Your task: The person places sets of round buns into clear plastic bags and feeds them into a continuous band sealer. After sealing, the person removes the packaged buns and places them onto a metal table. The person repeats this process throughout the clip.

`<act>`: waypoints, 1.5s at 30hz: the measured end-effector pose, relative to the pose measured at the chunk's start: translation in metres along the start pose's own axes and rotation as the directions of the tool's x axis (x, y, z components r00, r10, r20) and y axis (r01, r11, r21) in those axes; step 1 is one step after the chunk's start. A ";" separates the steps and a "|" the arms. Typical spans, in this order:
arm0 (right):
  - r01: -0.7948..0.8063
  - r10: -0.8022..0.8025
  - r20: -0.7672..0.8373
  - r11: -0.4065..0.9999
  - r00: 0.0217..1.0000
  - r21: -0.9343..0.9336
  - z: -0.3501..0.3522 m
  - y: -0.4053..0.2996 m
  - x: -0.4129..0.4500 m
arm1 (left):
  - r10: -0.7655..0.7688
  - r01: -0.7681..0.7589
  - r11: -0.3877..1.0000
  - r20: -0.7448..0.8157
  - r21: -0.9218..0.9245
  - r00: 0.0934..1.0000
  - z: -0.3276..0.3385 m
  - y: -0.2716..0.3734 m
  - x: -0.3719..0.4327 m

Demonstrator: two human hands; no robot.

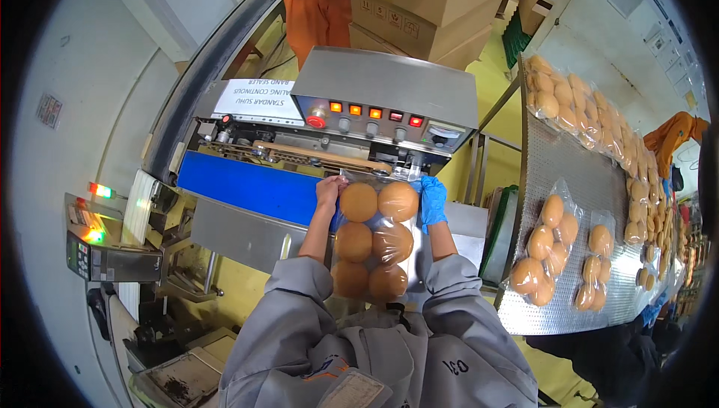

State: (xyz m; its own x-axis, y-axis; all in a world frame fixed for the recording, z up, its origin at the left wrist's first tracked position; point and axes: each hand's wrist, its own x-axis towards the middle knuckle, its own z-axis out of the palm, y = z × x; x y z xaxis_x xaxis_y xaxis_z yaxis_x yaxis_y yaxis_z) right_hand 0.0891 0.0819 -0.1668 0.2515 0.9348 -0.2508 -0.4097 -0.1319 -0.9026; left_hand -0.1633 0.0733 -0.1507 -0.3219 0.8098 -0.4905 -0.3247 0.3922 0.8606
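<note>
A clear plastic bag of several round buns (373, 239) lies in front of me, its mouth towards the continuous band sealer (387, 87). Pinching the bag's upper left corner is my bare left hand (329, 190). My right hand (433, 201), in a blue glove, grips the upper right corner. The bag's top edge is stretched between both hands beside the sealer's brown belt (320, 155). To the left of the bag runs the blue conveyor belt (253, 186). Orange and red lights glow on the sealer's panel, near a red knob (316, 120).
On the right, a perforated metal table (595, 183) bears several bags of buns (545, 250). Stacked cardboard boxes (415, 9) stand behind the sealer, next to a person in orange clothing (317, 9). A machine with a keypad (112, 256) stands at left.
</note>
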 end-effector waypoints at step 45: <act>-0.602 0.581 0.357 0.796 0.731 -0.064 0.269 0.146 -0.251 | -0.084 0.063 0.986 0.131 0.157 0.988 -0.369 0.066 -0.034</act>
State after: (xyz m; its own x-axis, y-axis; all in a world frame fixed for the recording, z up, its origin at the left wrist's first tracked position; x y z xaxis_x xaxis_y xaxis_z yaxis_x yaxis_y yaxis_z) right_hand -0.2698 -0.0832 -0.1418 -0.3671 0.7247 -0.5832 -0.4215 -0.6885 -0.5902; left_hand -0.5018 -0.0890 -0.1275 -0.1740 0.8242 -0.5388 -0.2011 0.5059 0.8388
